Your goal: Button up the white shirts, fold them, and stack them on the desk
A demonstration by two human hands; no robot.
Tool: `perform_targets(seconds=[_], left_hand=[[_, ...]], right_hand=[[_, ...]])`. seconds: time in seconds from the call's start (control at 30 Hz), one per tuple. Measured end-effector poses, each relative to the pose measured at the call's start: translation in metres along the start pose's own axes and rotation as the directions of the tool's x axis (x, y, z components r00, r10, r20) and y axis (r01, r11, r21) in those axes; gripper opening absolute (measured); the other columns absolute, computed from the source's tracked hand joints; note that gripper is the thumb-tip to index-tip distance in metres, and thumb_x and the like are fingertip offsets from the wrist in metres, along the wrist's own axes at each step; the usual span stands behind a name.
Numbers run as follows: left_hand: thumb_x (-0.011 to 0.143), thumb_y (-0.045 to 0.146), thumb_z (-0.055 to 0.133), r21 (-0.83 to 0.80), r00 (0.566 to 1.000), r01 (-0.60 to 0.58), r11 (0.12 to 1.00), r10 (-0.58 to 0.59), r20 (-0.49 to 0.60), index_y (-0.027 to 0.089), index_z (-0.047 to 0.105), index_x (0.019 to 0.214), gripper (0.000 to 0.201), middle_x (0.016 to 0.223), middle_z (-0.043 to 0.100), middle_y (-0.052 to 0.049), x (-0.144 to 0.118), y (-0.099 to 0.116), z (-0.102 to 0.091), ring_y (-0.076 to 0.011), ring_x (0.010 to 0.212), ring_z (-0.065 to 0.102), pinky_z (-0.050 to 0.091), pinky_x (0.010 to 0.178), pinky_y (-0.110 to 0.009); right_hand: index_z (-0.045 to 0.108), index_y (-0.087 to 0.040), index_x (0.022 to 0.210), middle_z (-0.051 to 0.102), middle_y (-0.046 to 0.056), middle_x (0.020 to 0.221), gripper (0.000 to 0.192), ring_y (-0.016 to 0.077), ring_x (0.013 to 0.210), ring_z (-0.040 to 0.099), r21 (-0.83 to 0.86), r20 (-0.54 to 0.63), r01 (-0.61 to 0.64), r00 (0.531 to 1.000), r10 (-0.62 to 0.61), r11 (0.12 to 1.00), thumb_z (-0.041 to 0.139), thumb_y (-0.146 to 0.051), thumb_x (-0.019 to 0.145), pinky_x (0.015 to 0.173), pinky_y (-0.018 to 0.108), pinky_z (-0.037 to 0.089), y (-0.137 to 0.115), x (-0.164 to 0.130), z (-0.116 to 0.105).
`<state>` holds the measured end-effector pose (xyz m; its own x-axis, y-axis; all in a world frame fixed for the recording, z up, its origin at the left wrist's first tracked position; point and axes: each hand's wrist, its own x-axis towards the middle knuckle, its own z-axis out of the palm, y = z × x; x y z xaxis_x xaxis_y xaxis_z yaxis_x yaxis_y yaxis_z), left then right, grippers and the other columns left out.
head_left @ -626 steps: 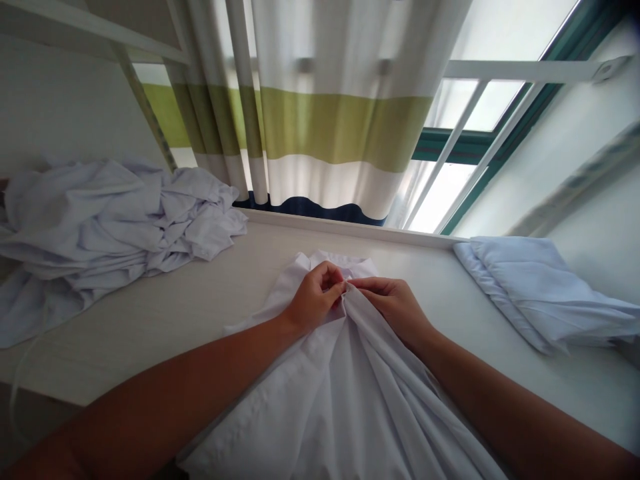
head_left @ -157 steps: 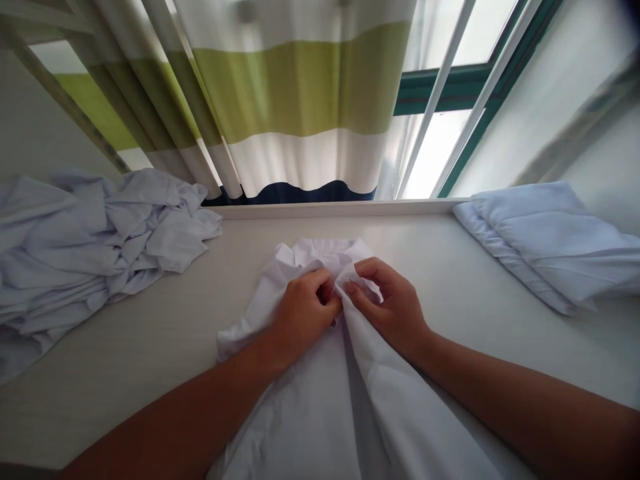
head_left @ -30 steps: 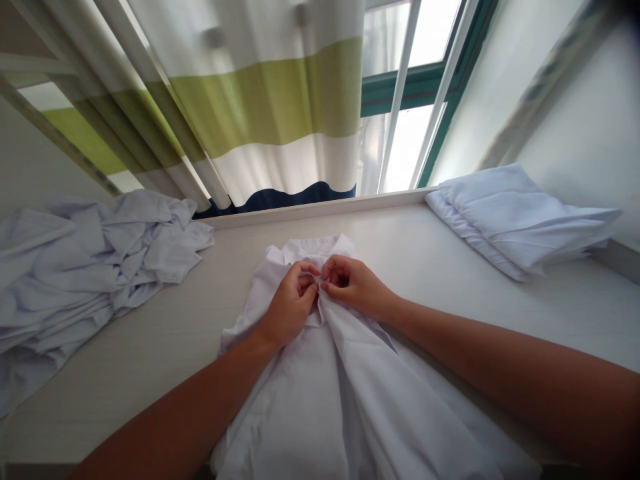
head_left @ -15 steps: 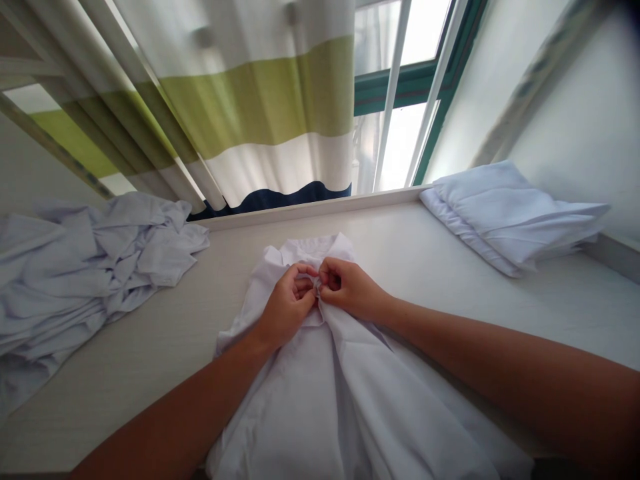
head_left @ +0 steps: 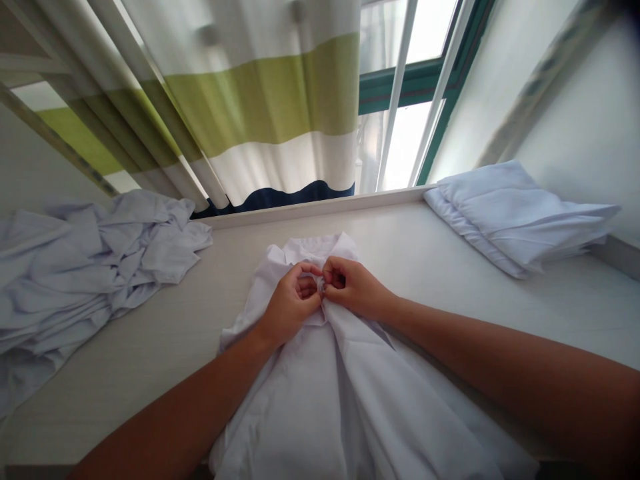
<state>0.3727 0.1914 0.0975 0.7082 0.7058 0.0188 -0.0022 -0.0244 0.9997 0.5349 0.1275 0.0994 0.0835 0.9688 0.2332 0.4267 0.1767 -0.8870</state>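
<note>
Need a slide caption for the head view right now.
Left hand and right hand pinch a white shirt near its collar on the table.

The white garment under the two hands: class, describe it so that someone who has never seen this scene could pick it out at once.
Start at the striped curtain by the window; below it runs a pale table. The white garment lies spread at its middle, pinched near the collar by the left hand and right hand. Unlike the crumpled pile on the left and the folded stack on the right, it lies alone and is being handled.
</note>
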Motion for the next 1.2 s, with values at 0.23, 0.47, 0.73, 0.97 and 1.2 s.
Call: perform_targets(seconds=[0.23,0.47,0.73,0.97,1.2], left_hand=[[0.081,0.023,0.074,0.015,1.0,0.003,1.0,-0.003,0.014,0.018,0.053,0.106,0.034,0.088,0.069,-0.003,-0.0014,0.002,0.0011,-0.013,0.08,0.067,0.049,0.068,-0.019],[0.083,0.026,0.073,0.007,0.999,-0.003,1.0,0.003,0.034,0.02,0.054,0.107,0.031,0.087,0.068,-0.002,-0.0017,0.0002,-0.0002,-0.0143,0.083,0.068,0.049,0.07,-0.021],[0.079,0.019,0.073,-0.059,0.999,0.029,0.998,-0.027,0.039,0.019,0.055,0.105,0.032,0.085,0.069,-0.002,-0.0019,0.0046,0.0011,-0.0119,0.074,0.065,0.048,0.064,-0.019],[0.082,0.023,0.072,-0.081,0.999,0.015,0.997,-0.011,0.047,0.022,0.055,0.105,0.029,0.082,0.066,0.001,-0.0032,0.0016,0.0014,-0.0103,0.069,0.061,0.046,0.062,-0.019],[0.08,0.024,0.074,-0.079,0.999,0.033,0.996,-0.029,0.046,0.022,0.055,0.1,0.028,0.081,0.067,0.0,-0.0029,0.0022,0.0004,-0.0103,0.066,0.06,0.045,0.059,-0.019]], right_hand=[[0.049,-0.02,0.075,0.047,-0.007,0.066,0.01,0.0106,0.061,0.042,0.077,0.01,0.006,1.0,-0.007,0.997,0.058,-0.015,0.073,0.057,0.025,0.033,0.0023,0.0008,-0.0013],[0.049,-0.021,0.077,0.048,-0.006,0.067,0.014,0.0111,0.061,0.043,0.118,0.014,-0.008,1.0,0.006,0.993,0.063,-0.022,0.077,0.057,0.026,0.035,0.006,0.0018,-0.0004],[0.05,-0.02,0.077,0.048,-0.006,0.067,0.014,0.011,0.062,0.041,0.188,0.043,-0.002,0.999,-0.007,0.982,0.064,-0.023,0.078,0.057,0.025,0.034,0.0085,0.0024,-0.0023],[0.05,-0.02,0.08,0.049,-0.005,0.069,0.014,0.0106,0.061,0.042,0.247,0.065,0.006,0.998,-0.023,0.969,0.064,-0.022,0.078,0.057,0.025,0.034,0.008,0.0017,-0.0024],[0.048,-0.02,0.076,0.048,-0.006,0.067,0.015,0.0101,0.06,0.041,0.196,0.053,0.029,0.998,-0.04,0.98,0.063,-0.022,0.076,0.057,0.025,0.033,0.0064,0.0015,-0.0004]])
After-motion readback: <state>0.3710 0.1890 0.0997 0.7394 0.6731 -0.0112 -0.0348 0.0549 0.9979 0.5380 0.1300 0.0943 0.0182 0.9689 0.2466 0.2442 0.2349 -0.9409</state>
